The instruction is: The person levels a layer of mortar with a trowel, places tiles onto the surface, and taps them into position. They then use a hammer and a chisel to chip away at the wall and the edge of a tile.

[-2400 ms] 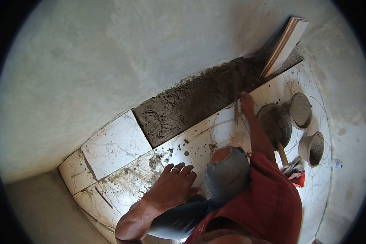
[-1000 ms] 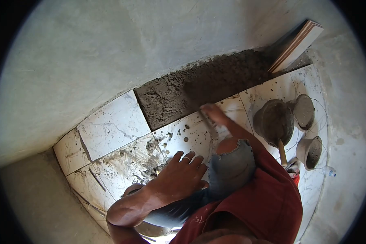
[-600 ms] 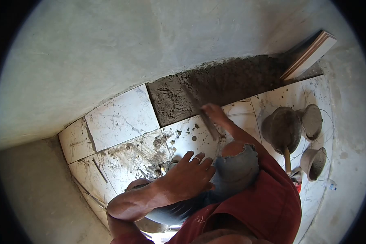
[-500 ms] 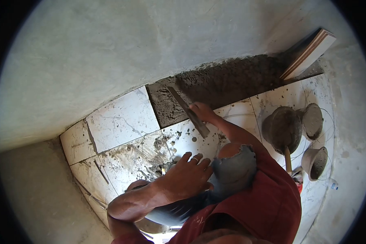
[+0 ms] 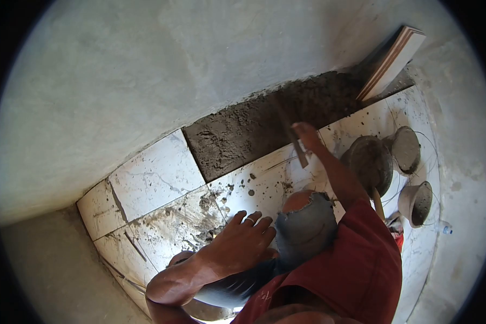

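Observation:
My right hand is closed around a long, flat straightedge, slightly blurred. It lies across the border between the dark wet mortar bed and the white tiles. The mortar is rough and lumpy at the left, smoother farther right. Over my bent legs hangs my left hand, empty, its fingers apart and a ring on one. Just left of the mortar is a laid white tile with grey veining.
Against the far right corner leans a stack of tiles. Mortar-coated buckets and a big basin with a wooden handle stand at right. A small plastic bottle lies by the right wall. Mortar splashes dirty the floor tiles.
My right hand has moved the straightedge to the right along the mortar, baring its left end. My left hand has hardly moved. The view has shifted slightly.

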Demonstrator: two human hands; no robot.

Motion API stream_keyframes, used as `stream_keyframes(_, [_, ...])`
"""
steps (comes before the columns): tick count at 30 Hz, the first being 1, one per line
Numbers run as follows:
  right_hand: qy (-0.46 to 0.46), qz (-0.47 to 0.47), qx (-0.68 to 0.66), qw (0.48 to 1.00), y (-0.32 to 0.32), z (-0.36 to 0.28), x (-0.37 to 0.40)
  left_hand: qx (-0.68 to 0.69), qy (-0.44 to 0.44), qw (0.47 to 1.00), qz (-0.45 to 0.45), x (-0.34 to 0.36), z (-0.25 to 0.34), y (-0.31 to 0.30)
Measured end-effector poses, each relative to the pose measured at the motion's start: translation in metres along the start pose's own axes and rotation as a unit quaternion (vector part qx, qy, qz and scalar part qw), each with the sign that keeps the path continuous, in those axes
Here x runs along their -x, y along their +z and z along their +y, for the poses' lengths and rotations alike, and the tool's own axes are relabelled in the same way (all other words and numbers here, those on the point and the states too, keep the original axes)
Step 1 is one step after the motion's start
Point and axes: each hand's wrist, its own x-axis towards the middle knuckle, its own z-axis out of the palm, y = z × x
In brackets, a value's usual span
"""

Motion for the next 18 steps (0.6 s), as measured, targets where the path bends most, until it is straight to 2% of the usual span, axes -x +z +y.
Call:
stream_keyframes(1, [0.014, -0.071, 0.027, 0.997, 0.006, -0.022, 0.003, -0.003, 0.005, 1.0, -0.003, -0.003, 0.0, 0.001])
stream_keyframes(3, [0.029, -0.107, 0.037, 0.993, 0.028, -0.03, -0.003, 0.011, -0.012, 1.0, -0.026, -0.01, -0.002, 0.002])
stream_keyframes(6, [0.017, -0.046, 0.02, 0.999, 0.033, -0.008, -0.025, -0.002, -0.026, 0.999, -0.035, -0.014, -0.004, -0.003])
stream_keyframes(8, [-0.053, 0.041, 0.027, 0.997, 0.003, 0.011, -0.033, -0.008, -0.02, 1.0, -0.008, -0.011, -0.003, -0.004])
stream_keyframes(9, [-0.035, 0.045, 0.053, 0.997, -0.018, 0.024, -0.035, -0.013, -0.016, 1.0, 0.022, -0.01, -0.003, -0.004])
stream_keyframes(11, [-0.016, 0.05, 0.08, 0.995, -0.04, 0.024, -0.033, -0.014, -0.009, 1.0, 0.026, -0.009, -0.004, -0.003])
stream_keyframes(13, [0.105, 0.11, 0.046, 0.987, -0.056, 0.009, -0.017, -0.012, 0.001, 1.0, 0.025, -0.011, -0.004, 0.0])
stream_keyframes(14, [0.105, 0.113, 0.047, 0.987, -0.054, 0.007, -0.014, -0.016, 0.006, 1.0, 0.013, -0.014, -0.004, 0.0])
stream_keyframes(16, [0.043, 0.055, 0.066, 0.995, -0.043, 0.012, -0.005, -0.017, 0.014, 1.0, -0.005, -0.02, -0.004, 0.004])
stream_keyframes(17, [0.046, 0.056, 0.066, 0.995, -0.043, 0.02, -0.005, -0.011, 0.014, 1.0, -0.008, -0.023, -0.004, 0.005])
stream_keyframes(18, [0.009, 0.088, 0.097, 0.991, -0.041, 0.037, -0.01, -0.005, 0.011, 1.0, -0.01, -0.024, -0.004, 0.006])
